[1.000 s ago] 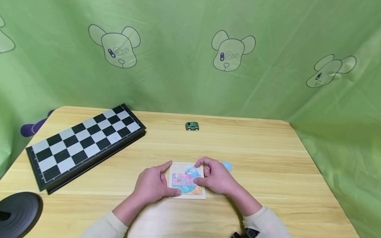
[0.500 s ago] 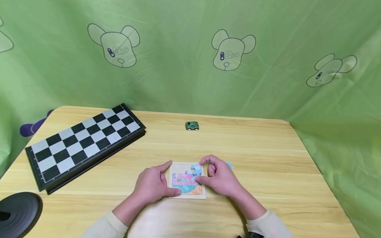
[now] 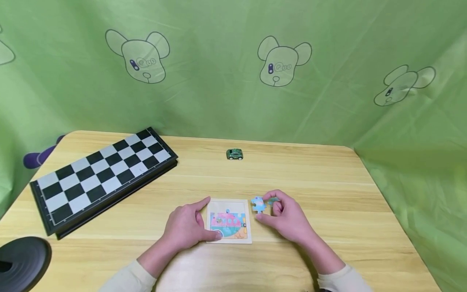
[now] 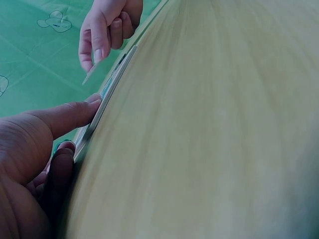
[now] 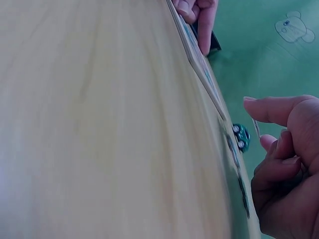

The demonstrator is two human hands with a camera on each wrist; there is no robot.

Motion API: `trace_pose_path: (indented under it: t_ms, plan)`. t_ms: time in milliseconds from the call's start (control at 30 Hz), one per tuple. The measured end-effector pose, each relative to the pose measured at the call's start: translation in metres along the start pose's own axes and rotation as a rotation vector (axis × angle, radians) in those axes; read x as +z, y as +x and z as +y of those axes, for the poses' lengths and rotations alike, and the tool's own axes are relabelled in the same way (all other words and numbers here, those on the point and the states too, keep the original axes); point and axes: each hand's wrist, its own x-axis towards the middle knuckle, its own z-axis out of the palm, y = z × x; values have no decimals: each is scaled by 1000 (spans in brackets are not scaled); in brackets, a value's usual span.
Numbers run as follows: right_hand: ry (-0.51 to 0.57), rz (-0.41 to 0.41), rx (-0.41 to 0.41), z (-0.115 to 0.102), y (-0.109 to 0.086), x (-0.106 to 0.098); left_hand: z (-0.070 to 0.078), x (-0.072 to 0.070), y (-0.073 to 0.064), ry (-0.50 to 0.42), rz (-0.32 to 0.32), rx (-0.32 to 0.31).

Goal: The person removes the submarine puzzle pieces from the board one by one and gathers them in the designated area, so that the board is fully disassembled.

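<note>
A small wooden jigsaw puzzle board (image 3: 230, 241) lies on the table, its pink, teal and orange picture filling the lower part and the top bare. My left hand (image 3: 187, 226) holds the board's left side, thumb pressing its lower left and index finger at the top left corner. My right hand (image 3: 286, 215) pinches a light blue jigsaw piece (image 3: 258, 205) between thumb and index finger, just right of the board. In the right wrist view this jigsaw piece (image 5: 256, 128) shows edge-on, raised off the table. More light blue pieces (image 3: 272, 200) lie behind the right fingers, partly hidden.
A folded black-and-white chessboard (image 3: 106, 170) lies at the left. Toward the back edge stands a small green toy car (image 3: 234, 154). A round black disc-shaped object (image 3: 25, 259) sits at the lower left. Green cloth (image 3: 219, 81) hangs behind the wooden table (image 3: 321, 174).
My right hand has lifted the jigsaw piece from the board's upper right and moved it right, past the frame. My left hand stays on the board.
</note>
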Motion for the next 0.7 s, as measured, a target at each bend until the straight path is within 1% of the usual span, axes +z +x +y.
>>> trace_pose_path:
  t_ms: [400, 600, 700]
  plan:
    - [-45, 57, 6, 17, -8, -27, 0, 0, 0, 6, 8, 7]
    - [-45, 81, 8, 27, -10, -38, 0, 0, 0, 2, 1, 2]
    - [-63, 89, 13, 32, -10, -44, -1, 0, 1, 0, -1, 0]
